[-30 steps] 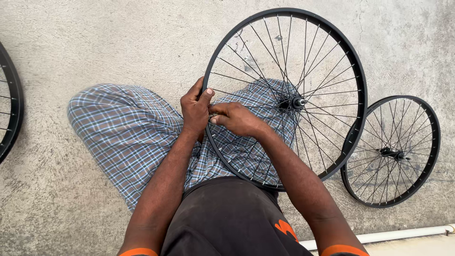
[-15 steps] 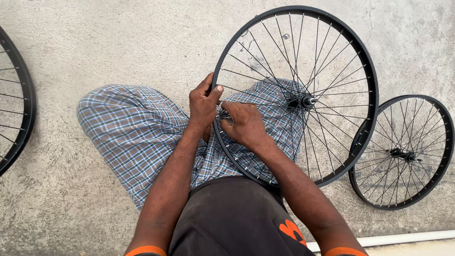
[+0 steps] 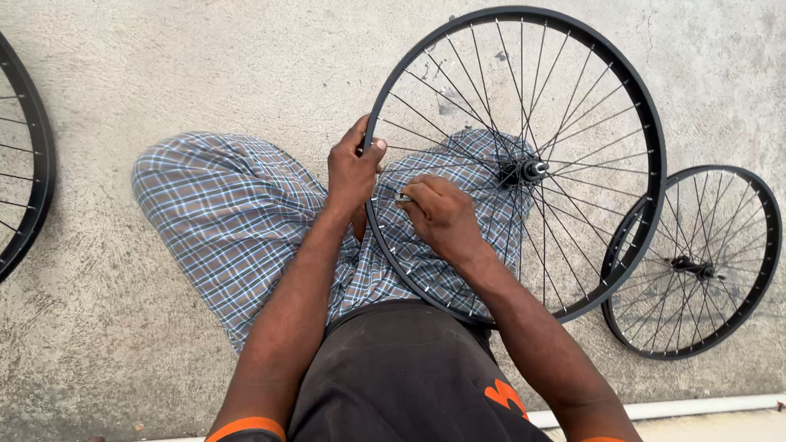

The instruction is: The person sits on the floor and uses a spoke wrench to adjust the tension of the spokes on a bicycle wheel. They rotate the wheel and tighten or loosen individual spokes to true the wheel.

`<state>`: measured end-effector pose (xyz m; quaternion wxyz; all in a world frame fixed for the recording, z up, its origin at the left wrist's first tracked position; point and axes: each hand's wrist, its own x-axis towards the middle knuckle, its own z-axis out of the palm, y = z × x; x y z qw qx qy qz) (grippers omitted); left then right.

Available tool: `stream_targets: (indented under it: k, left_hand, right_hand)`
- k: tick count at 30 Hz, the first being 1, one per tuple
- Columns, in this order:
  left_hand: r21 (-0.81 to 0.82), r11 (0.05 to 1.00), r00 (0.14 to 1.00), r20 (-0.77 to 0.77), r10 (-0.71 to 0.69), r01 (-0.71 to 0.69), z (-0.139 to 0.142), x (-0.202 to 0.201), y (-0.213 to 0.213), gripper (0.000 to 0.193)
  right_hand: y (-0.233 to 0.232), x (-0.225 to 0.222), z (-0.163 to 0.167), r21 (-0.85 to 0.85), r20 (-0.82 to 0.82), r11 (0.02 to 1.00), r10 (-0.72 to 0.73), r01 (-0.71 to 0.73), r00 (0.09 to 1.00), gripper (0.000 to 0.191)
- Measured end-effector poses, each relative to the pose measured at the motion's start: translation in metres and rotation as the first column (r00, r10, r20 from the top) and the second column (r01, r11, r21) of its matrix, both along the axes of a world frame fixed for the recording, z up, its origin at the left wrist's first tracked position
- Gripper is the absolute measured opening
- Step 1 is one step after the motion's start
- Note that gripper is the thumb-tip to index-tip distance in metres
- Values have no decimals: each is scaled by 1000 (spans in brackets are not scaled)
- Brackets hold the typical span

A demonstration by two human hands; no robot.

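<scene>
Looking down, you had this before you:

Left hand: your left hand (image 3: 352, 172) was clamped on the black rim of the big wheel (image 3: 647, 139), thumb on the outer edge, fingers curled round the inside.

Right hand: your right hand (image 3: 442, 214) reached through the spokes, fingertips pinched together on a small silver tool (image 3: 404, 197) just inside the rim; what the tool gripped was too small to tell.

Hands together or apart: they sat close, on either side of the rim, not touching each other.

Big wheel: it rested tilted across your lap, over the checked trousers (image 3: 237, 221), its silver hub (image 3: 524, 171) above your right knee and its far edge over the concrete floor (image 3: 164, 65).

Wheels counted: three. One on your lap, a smaller black one (image 3: 696, 266) flat on the floor to your right, its rim partly tucked under the big wheel, and part of a third (image 3: 37, 164) at the left edge, well apart.

Marks and signs: one orange shape (image 3: 505, 399) on the dark shirt, low right; orange bands on both sleeve cuffs.

Other: one white pipe (image 3: 679, 407) lay along the floor at the bottom right.
</scene>
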<state>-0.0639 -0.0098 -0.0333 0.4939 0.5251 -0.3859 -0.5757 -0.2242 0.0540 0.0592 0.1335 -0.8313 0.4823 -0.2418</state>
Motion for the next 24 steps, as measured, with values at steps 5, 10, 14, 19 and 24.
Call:
stream_targets:
  k: [5,10,14,19,24]
  left_hand:
    - [-66,992,975,-204,91,-107,-9,-10,17,49]
    - [-140,987,984,-169,57,-82,-8,-5,20,49]
    - [-132,988,989,-135,60,-78,-8,-3,21,55]
    - [-189,980,994,-106,35,-55,-5,0,20,57]
    - [-179,981,997,-44,65,-72,-3,5,21,56]
  right_hand:
    - [11,1,-4,-68,96,997,-35,42,995,19]
    - [8,5,-7,128,-35,987,-90,94,995,17]
    - [0,8,-11,289,34,957,-16,5,999,20]
    - [-21,20,-14,576,-185,812,14,97,983,19]
    - [-4,24,-14,415,-111,910,37,12,993,33]
